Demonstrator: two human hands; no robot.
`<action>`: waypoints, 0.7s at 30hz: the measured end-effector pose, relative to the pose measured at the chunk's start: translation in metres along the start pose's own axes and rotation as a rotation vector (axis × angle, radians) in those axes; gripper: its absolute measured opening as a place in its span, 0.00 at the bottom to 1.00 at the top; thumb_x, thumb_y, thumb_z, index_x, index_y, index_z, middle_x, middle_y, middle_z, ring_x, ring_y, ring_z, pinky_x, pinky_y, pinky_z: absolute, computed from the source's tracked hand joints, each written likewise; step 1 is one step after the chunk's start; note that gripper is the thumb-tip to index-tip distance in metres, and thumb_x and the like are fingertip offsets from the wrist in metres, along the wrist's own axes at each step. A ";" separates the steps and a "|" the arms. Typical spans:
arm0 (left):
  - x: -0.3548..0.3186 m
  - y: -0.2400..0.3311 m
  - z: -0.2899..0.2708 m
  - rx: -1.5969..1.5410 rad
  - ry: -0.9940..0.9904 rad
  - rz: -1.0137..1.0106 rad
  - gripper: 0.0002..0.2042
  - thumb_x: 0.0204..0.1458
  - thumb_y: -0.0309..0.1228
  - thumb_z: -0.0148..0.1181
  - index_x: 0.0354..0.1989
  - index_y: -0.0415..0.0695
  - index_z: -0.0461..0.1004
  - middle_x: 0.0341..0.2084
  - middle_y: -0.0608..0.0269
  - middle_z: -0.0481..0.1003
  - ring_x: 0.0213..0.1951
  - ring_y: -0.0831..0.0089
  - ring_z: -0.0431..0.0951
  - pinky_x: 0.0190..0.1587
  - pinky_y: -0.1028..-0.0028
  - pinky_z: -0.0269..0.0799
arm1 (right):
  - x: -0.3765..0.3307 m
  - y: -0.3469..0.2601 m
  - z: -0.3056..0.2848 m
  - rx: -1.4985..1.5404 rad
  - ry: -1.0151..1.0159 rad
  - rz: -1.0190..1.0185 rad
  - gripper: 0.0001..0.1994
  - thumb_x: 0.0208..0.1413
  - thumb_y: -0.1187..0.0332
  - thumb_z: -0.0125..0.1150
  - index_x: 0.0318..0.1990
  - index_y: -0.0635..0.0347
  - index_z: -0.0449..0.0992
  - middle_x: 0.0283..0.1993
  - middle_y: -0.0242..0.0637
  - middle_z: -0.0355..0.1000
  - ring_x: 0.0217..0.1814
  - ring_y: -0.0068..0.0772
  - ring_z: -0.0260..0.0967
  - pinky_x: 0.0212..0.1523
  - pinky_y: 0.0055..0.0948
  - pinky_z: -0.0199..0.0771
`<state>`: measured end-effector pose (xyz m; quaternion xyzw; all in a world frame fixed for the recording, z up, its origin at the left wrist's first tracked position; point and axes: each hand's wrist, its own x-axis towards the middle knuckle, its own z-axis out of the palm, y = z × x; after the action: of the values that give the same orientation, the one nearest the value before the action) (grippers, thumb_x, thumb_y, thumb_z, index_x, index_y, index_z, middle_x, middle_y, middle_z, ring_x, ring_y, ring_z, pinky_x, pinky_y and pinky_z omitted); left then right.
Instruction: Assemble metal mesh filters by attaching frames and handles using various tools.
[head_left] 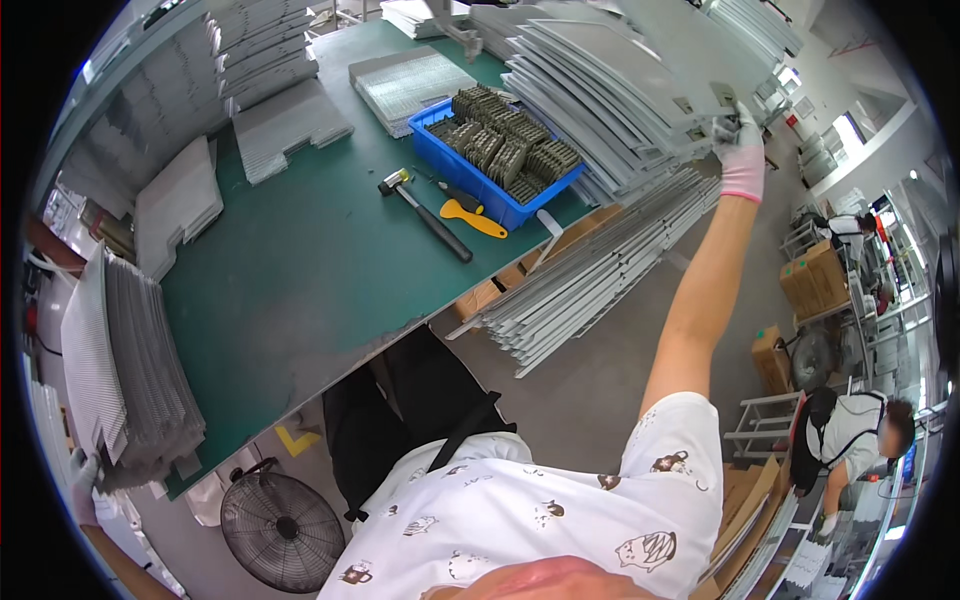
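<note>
My right arm reaches far out to the right. My right hand (pixel 741 155), in a white glove with a pink cuff, is closed on the near corner of a large pale grey panel (pixel 695 50) with small square cut-outs. Beneath that panel lies a fanned stack of flat grey panels (pixel 590 90). At the dim left rim, my left hand (pixel 84 490), also gloved, is against the near end of a stack of perforated sheets (pixel 130 370) standing on the table's left end. Its fingers are too dark to make out.
On the green table (pixel 270 290) are a blue bin (pixel 500 197) of brownish metal parts, a hammer (pixel 428 220), a yellow scraper (pixel 473 218) and a screwdriver (pixel 462 198). Long metal strips (pixel 590 285) jut past the right edge. A fan (pixel 285 530) stands below. Another person (pixel 850 435) works at right.
</note>
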<state>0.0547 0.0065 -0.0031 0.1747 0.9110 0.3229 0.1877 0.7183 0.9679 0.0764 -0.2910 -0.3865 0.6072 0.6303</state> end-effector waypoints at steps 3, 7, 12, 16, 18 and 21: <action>0.018 -0.008 -0.013 0.037 0.007 -0.116 0.14 0.54 0.30 0.55 0.46 0.37 0.69 0.36 0.66 0.71 0.36 0.78 0.70 0.41 0.76 0.66 | 0.022 -0.007 -0.023 -1.295 0.306 -0.559 0.12 0.54 0.59 0.61 0.30 0.58 0.74 0.21 0.34 0.70 0.18 0.21 0.63 0.13 0.23 0.58; -0.025 -0.079 -0.066 -0.151 0.298 -0.177 0.21 0.52 0.30 0.59 0.54 0.38 0.67 0.35 0.64 0.74 0.36 0.78 0.73 0.40 0.78 0.69 | -0.057 0.067 0.032 -0.765 0.261 -0.588 0.17 0.55 0.60 0.58 0.41 0.68 0.73 0.33 0.41 0.72 0.29 0.28 0.68 0.32 0.29 0.69; -0.013 -0.002 -0.029 0.436 0.179 -0.018 0.21 0.46 0.34 0.64 0.48 0.38 0.72 0.26 0.66 0.74 0.30 0.78 0.72 0.33 0.77 0.68 | -0.177 0.111 0.067 -0.693 -0.100 -0.548 0.14 0.59 0.67 0.54 0.50 0.62 0.72 0.32 0.27 0.68 0.26 0.15 0.60 0.23 0.16 0.58; -0.034 0.131 0.026 0.174 0.256 -0.396 0.35 0.43 0.41 0.64 0.61 0.42 0.61 0.32 0.68 0.74 0.33 0.78 0.72 0.35 0.69 0.67 | -0.231 0.171 0.089 -0.865 -0.456 -0.277 0.13 0.59 0.70 0.52 0.49 0.62 0.72 0.33 0.29 0.69 0.28 0.14 0.60 0.28 0.15 0.61; -0.048 0.149 0.023 0.104 0.279 -0.489 0.38 0.41 0.42 0.68 0.61 0.40 0.59 0.43 0.58 0.71 0.42 0.71 0.72 0.35 0.65 0.71 | -0.255 0.196 0.115 -0.974 -0.658 -0.151 0.11 0.58 0.70 0.53 0.46 0.63 0.74 0.31 0.30 0.71 0.30 0.18 0.63 0.33 0.19 0.66; -0.050 0.127 0.030 0.186 0.233 -0.446 0.42 0.40 0.43 0.70 0.63 0.39 0.56 0.52 0.54 0.67 0.52 0.62 0.68 0.46 0.62 0.68 | -0.276 0.238 0.168 -0.940 -1.005 -0.104 0.12 0.57 0.68 0.54 0.46 0.63 0.74 0.34 0.42 0.74 0.34 0.24 0.69 0.39 0.24 0.70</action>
<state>0.1364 0.0929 0.0693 -0.0523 0.9682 0.2065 0.1311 0.4579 0.6998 -0.0703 -0.1978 -0.8675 0.4052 0.2101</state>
